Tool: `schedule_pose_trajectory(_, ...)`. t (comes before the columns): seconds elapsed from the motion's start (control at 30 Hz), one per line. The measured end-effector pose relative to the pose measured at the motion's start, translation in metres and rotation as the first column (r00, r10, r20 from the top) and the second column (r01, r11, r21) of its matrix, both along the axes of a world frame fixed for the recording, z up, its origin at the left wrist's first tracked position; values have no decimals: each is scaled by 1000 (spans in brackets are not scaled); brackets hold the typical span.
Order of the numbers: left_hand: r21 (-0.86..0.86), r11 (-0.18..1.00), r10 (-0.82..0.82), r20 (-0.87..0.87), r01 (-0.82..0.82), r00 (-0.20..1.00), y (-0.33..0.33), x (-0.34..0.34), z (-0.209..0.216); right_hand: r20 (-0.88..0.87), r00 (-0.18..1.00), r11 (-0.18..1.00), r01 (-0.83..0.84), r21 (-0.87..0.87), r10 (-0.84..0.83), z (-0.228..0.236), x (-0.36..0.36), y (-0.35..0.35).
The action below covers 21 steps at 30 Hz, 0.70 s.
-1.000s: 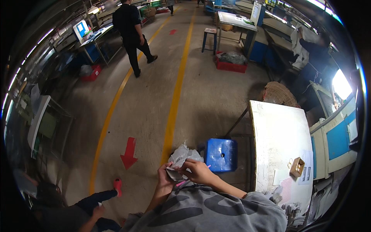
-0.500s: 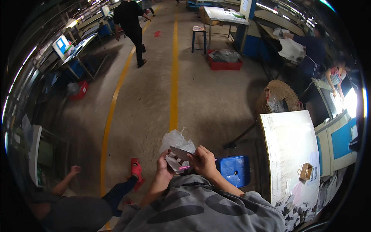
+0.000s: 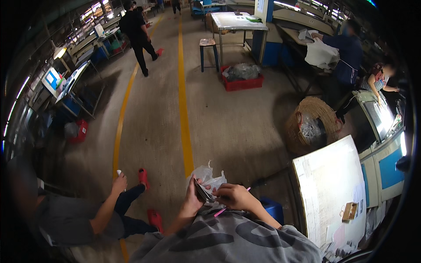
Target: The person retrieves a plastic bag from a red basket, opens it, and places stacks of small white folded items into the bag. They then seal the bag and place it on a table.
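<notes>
My left hand grips a stack of thin, flat grey pieces in front of my shirt. Around and behind the stack bunches a clear plastic bag, its top standing up loosely. My right hand is closed, its fingertips at the right edge of the stack; whether they pinch a piece is hidden. A thin pink pen is tucked through that same hand, one end poking out below and the other above the knuckles.
At my right stands a white-topped table carrying a small brown box. A blue stool is beside me, and a wicker basket beyond. At left walks a co-worker in red shoes. Another person walks farther up the aisle.
The flat piece raised in my right hand is now down at the stack, and the pen has swung to the right hand's side. The co-worker at left has moved forward; my view has shifted.
</notes>
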<state>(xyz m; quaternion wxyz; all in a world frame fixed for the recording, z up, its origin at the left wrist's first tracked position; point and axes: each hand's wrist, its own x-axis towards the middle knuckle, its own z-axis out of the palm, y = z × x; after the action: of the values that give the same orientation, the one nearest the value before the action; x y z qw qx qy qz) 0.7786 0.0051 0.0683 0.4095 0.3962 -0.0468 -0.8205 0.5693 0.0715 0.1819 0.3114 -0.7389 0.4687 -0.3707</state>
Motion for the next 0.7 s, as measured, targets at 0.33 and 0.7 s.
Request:
schedule_pose_trajectory(0.33,22,988,-154,143,153,978,-147,-151,80,8,882,877,469,-106,-470,27,-154,-116)
schedule_pose_trajectory(0.7,-82,709,-668,244,701,703,-201,-339,66,196,551,583,787,202,-811,-6,-257,-121)
